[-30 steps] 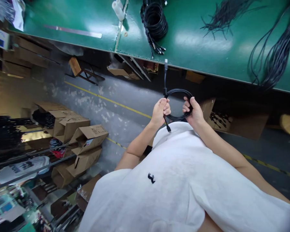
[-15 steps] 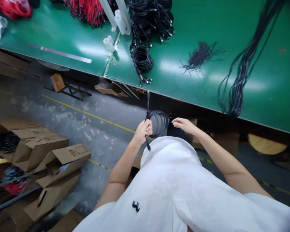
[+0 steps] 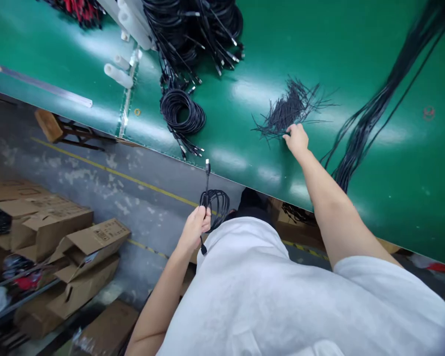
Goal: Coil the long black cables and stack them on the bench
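Observation:
My left hand [image 3: 197, 226] is closed around a coiled black USB cable [image 3: 219, 203], below the table's front edge. One plug of the cable points up past my fist, and the other end hangs beneath it. Out over the table, my right hand [image 3: 297, 140] reaches to the near edge of a loose pile of thin black twist ties [image 3: 287, 110]. Its thumb and forefinger pinch at the ties; how many are between them is too small to tell.
On the green table [image 3: 230, 123] lie a cable coil [image 3: 181, 111], a heap of black cables [image 3: 196, 34], white rolls [image 3: 117, 75], a metal ruler [image 3: 40, 85] and a long bundle of black strands [image 3: 378, 109]. Cardboard boxes [image 3: 77, 247] stand on the left.
My right hand has moved from beside my body up and forward to the twist ties. My left hand keeps its grip on the coiled cable. The whole view has shifted.

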{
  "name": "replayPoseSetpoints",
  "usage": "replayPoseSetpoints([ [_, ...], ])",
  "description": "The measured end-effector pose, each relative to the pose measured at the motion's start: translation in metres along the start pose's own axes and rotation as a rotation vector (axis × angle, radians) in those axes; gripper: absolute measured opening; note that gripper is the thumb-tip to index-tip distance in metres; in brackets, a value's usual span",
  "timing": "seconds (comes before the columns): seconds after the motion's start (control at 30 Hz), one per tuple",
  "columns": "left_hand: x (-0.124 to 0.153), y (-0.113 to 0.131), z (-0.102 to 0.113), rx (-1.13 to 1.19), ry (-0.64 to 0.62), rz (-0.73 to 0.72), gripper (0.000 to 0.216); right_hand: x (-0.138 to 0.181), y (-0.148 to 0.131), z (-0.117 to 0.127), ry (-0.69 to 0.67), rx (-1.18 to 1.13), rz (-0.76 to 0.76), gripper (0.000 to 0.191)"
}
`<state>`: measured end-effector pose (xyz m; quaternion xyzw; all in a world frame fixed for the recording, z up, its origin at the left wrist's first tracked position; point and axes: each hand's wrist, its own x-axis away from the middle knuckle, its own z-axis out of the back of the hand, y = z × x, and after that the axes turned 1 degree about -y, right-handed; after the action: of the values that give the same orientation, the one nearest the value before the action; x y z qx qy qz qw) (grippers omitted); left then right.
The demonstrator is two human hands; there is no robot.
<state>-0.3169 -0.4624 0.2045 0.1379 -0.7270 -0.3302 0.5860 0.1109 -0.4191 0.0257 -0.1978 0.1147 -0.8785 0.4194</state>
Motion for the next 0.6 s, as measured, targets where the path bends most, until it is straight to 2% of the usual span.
replayPoseSetpoints([
  [0.1, -0.004, 0.004, -0.018, 0.002, 0.022, 0.005, 0.055, -0.008, 0.008, -0.003, -0.136, 0.055, 0.101, 0.019],
  [0.17, -0.009, 0.005, -0.026, -0.005, 0.032, -0.011, 0.052, -0.006, 0.015, 0.002, -0.167, 0.077, 0.145, 0.018],
  [0.27, -0.021, 0.008, -0.035, -0.019, 0.03, -0.052, 0.046, 0.006, 0.027, 0.018, -0.124, 0.076, 0.159, 0.016],
  [0.33, -0.03, 0.013, -0.043, -0.018, 0.028, -0.079, 0.041, 0.021, 0.031, 0.031, -0.063, -0.013, 0.132, 0.012],
  [0.4, -0.037, 0.02, -0.053, -0.026, 0.01, -0.109, 0.038, 0.045, 0.028, 0.043, -0.017, -0.201, 0.094, 0.009],
  [0.47, -0.043, 0.028, -0.065, -0.051, -0.048, -0.145, 0.036, 0.079, 0.016, 0.051, -0.038, -0.509, 0.048, 0.011],
  [0.53, -0.045, 0.036, -0.078, -0.095, -0.149, -0.182, 0.033, 0.121, -0.006, 0.054, -0.154, -0.869, -0.031, 0.017],
  [0.6, -0.046, 0.043, -0.089, -0.155, -0.257, -0.205, 0.032, 0.165, -0.035, 0.054, -0.341, -1.169, -0.143, 0.025],
])
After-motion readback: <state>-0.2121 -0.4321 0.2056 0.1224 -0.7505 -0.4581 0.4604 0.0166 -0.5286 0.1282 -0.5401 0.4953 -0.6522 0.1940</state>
